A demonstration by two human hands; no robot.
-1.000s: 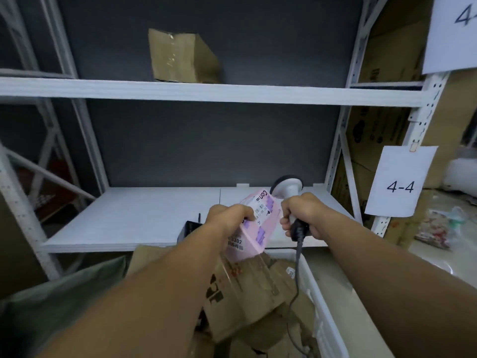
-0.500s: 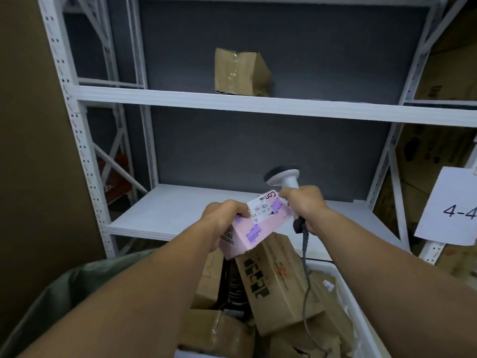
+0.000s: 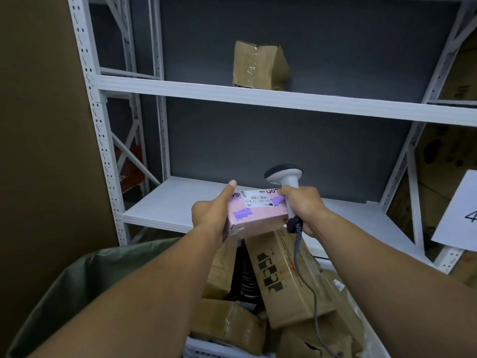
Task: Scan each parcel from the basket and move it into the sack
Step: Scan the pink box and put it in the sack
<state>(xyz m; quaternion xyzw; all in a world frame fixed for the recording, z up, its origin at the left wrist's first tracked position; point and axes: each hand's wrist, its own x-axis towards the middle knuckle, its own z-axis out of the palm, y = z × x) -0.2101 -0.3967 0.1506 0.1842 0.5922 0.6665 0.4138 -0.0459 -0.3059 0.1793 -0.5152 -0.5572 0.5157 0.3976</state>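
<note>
**Pink parcel held beside scanner**

Green sack (image 3: 77, 285) at 7 o'clock, basket (image 3: 206, 348) of boxes at 5. At centre, left hand (image 3: 211, 213) grips the pink parcel (image 3: 258, 215), label up. At its 3 o'clock, right hand (image 3: 304, 205) wraps the scanner (image 3: 285, 177) handle.

The left hand (image 3: 210, 215) holds a pink parcel (image 3: 258, 215) by its left end, label up, above the white basket (image 3: 204, 348) full of brown cardboard parcels (image 3: 284, 277). The right hand (image 3: 305, 208) grips the handle of a white scanner (image 3: 284, 177), whose head stands just behind the parcel's far right corner. A green sack (image 3: 77, 285) is open at the left, and 1 crumpled box (image 3: 258, 64) sits on the upper shelf (image 3: 180, 86).
</note>
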